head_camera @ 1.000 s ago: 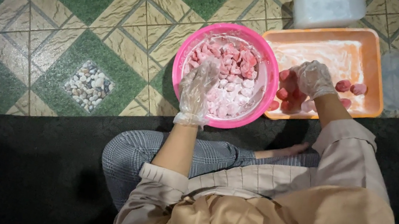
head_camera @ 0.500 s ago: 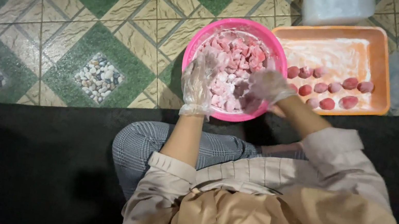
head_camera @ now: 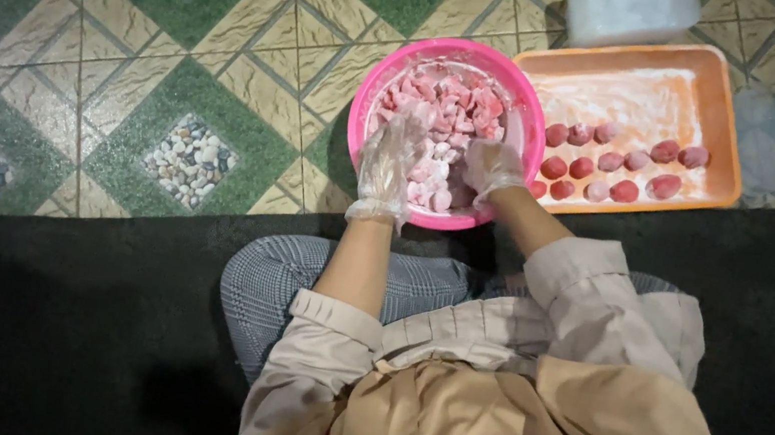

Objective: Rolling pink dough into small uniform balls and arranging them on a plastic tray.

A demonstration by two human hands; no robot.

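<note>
Fingers of both gloved hands dip into the pink bowl (head_camera: pixel 359 133): the left hand (head_camera: pixel 388 162) lies spread and open on the floury pink pieces (head_camera: pixel 449 105), while the right hand (head_camera: pixel 490 168) curls loosely over pieces at the bowl's near rim, and whether it grips one cannot be told. Largest around the bowl is the tiled floor (head_camera: pixel 129 40), on which it stands, then the black mat (head_camera: pixel 42 300) just on its near side, where the person sits. Touching the bowl's right side is the orange tray (head_camera: pixel 726 144), dusted white. Beyond the tray lies a clear bag (head_camera: pixel 634 10). Smallest, pink balls (head_camera: pixel 617 164) sit in two rows on the tray's near half.
</note>
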